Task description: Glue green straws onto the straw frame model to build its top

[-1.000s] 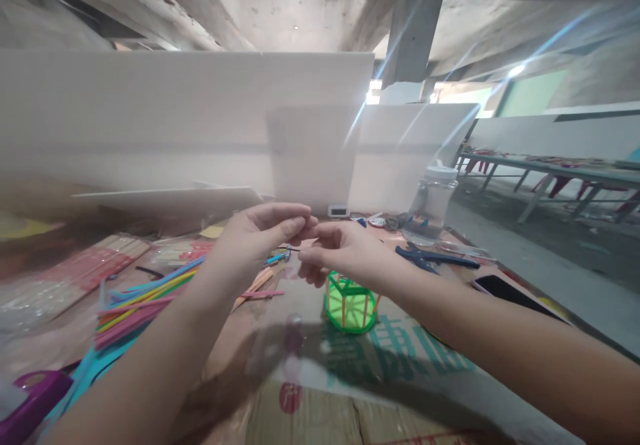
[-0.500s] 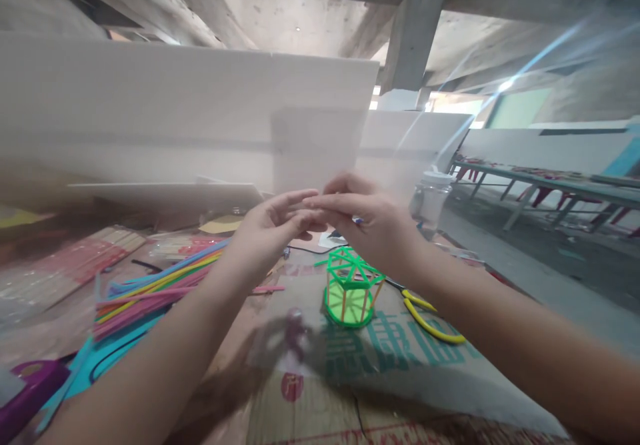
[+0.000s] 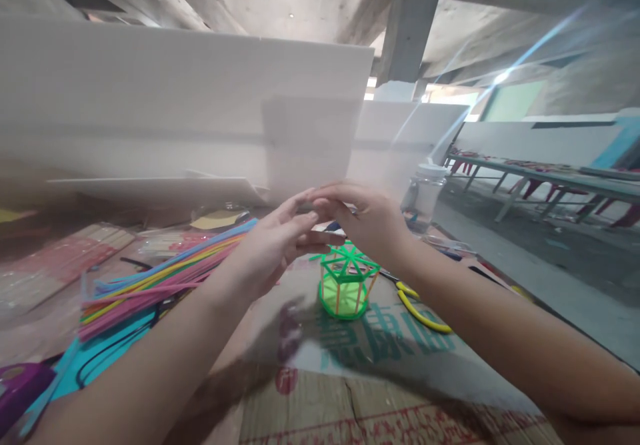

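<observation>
My left hand (image 3: 280, 241) and my right hand (image 3: 367, 218) meet in mid-air over the table, their fingertips touching or overlapping. The left fingers stretch out, slightly bent. The right fingers arch over the left fingertips, and no object shows in either hand. Just below them stands a small green frame model (image 3: 345, 285) with a spoked top, thin orange-brown posts and a light green round base. To its right lie yellow-handled pliers (image 3: 423, 311), partly hidden by my right forearm.
Coloured pipe cleaners (image 3: 165, 275) lie at left on a turquoise sheet (image 3: 120, 345), near packs of wooden sticks (image 3: 75, 258). A purple tool (image 3: 23, 391) is at the lower left edge. A clear jar (image 3: 425, 191) stands behind my right hand. White boards (image 3: 175, 98) rise behind.
The fingers have shifted against each other: the right hand now arches over the left, and the left fingers have spread apart. The view has moved slightly; the model stays on the table.
</observation>
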Available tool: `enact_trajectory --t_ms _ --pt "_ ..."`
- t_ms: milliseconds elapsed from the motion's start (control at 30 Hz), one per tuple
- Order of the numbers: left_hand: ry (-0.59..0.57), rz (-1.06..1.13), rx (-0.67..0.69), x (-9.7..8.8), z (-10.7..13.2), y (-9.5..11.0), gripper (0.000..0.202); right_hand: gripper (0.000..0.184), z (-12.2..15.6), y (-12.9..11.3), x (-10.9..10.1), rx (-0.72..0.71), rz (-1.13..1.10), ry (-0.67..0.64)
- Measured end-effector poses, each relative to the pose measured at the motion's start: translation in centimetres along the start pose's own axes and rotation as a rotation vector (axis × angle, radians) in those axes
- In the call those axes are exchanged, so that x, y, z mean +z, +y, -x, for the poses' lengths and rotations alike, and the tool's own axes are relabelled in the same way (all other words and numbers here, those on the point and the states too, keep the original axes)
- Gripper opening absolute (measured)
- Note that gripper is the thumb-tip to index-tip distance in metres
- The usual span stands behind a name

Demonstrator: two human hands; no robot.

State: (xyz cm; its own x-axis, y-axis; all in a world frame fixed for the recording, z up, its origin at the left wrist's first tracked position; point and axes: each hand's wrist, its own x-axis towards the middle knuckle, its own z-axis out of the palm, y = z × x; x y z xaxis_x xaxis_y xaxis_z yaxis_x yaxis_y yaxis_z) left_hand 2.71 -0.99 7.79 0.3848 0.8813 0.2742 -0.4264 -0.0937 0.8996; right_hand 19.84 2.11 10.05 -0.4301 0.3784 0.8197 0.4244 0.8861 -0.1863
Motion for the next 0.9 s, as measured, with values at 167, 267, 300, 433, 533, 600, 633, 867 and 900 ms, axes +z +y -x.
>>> enact_trajectory --t_ms 167,267,300,433,533,600,633,867,900 --pt "-0.11 -0.249 0.003 -1.6 0.1 -0.2 0.035 0.024 -1.0 -1.0 -1.7 0.159 -0.19 -0.084" --pt "-0.019 -0.419 0.071 -2.4 -0.1 0.1 0.033 0.024 -0.3 -1.1 -2.5 0.231 -0.252 -0.121" --pt "0.005 -0.45 0.085 -2.5 -0.1 0.1 0.036 0.024 0.1 -1.0 -2.6 0.234 -0.246 -0.133" --pt "0.006 -0.502 0.087 -2.0 -0.3 -0.5 0.048 0.031 1.9 -0.4 -1.9 0.103 -0.174 -0.136" --pt "-0.005 -0.504 0.094 -1.3 -0.1 -1.0 0.038 0.037 2.8 0.0 -0.9 -0.029 -0.087 -0.129" --pt "-0.001 -0.526 0.081 -1.0 0.0 -1.1 0.034 0.038 3.0 0.2 -0.4 -0.101 -0.011 -0.104" --pt "0.008 -0.539 0.075 -0.9 0.0 -1.0 0.033 0.037 3.1 0.2 -0.2 -0.132 0.025 -0.091" --pt "0.023 -0.545 0.045 -2.1 -0.3 -0.8 0.029 0.043 3.6 -1.1 -1.0 -0.137 0.068 -0.171" --pt "0.045 -0.554 0.046 -2.3 -0.4 -0.8 0.03 0.047 3.8 -1.3 -1.3 -0.11 0.061 -0.198"
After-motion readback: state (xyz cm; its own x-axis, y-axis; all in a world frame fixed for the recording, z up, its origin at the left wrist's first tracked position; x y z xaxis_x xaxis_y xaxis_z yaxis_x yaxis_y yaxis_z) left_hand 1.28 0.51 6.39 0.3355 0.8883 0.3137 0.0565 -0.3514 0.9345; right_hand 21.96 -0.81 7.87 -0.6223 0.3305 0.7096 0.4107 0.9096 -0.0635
